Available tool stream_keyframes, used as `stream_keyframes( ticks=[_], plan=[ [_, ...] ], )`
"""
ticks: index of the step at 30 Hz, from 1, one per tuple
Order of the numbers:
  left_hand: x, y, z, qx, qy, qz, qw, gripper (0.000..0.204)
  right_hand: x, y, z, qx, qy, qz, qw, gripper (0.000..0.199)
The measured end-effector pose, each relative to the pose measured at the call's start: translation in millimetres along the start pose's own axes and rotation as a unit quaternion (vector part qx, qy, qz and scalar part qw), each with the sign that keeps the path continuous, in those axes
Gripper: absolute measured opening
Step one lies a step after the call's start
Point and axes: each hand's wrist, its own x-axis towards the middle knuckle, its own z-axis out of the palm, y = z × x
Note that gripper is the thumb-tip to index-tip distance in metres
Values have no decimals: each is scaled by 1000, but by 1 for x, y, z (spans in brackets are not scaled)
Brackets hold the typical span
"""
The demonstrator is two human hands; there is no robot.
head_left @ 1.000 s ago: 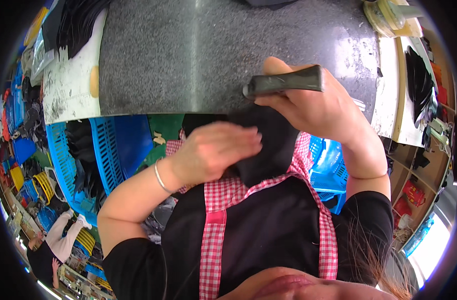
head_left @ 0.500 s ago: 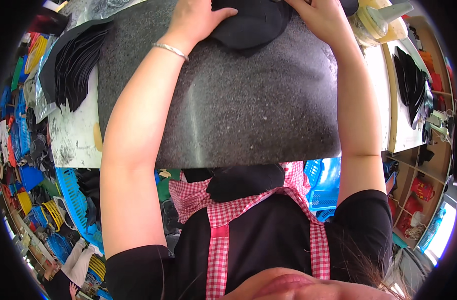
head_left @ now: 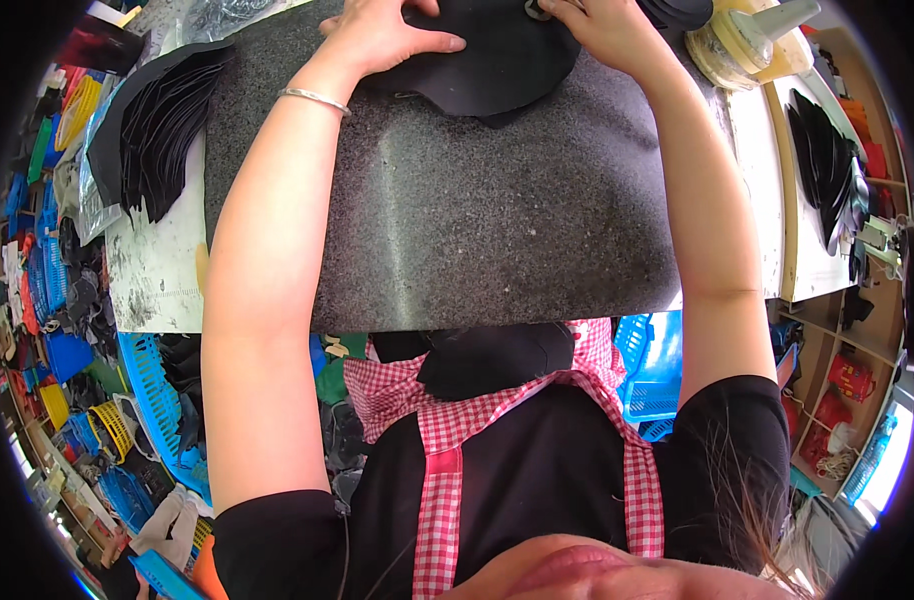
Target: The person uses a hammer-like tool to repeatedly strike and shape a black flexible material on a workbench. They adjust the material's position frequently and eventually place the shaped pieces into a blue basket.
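Note:
A flat black cut piece [head_left: 502,70] with a rounded edge lies on the dark speckled slab [head_left: 507,220] at the far side. Across its left part rests my left hand [head_left: 382,35], open, the thumb stretched out over the surface. At the piece's upper right edge is my right hand [head_left: 602,30], its fingers closed together. A small pale metallic thing [head_left: 537,10] shows by those fingertips, too little to name. The top of the picture cuts off part of both hands and the piece.
Fanned black pieces [head_left: 162,130] lie to the left, with another stack [head_left: 825,165] at the right. A smeared yellowish pot [head_left: 727,50] stands beyond my right forearm. Blue baskets [head_left: 649,370] sit below the table; another black piece [head_left: 497,360] lies on my apron.
My left hand has shifted left and slightly nearer, its fingers more spread. The right hand has moved a little left. More of the black piece now shows, and it reaches farther left.

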Motion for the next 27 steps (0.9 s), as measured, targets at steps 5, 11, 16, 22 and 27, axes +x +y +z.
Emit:
stream_keyframes(
  ticks=[5, 11, 16, 22, 27],
  plan=[
    [-16, 4, 12, -11, 86, 11, 996, 85, 6, 0, 5, -10, -2, -6, 1000, 34],
    [-29, 13, 18, 20, 150, 14, 988, 82, 1, -5, 3, 14, 7, 7, 1000, 36],
    [-34, 21, 36, 44, 219, 74, 972, 90, 4, 0, 8, -12, -15, 17, 1000, 36],
    [-27, 16, 27, -38, 206, 6, 978, 65, 2, 6, 19, -9, 48, -21, 999, 39],
    [-22, -6, 30, -288, 284, 42, 913, 25, 4, -7, 16, -21, 21, 15, 999, 43]
  ],
)
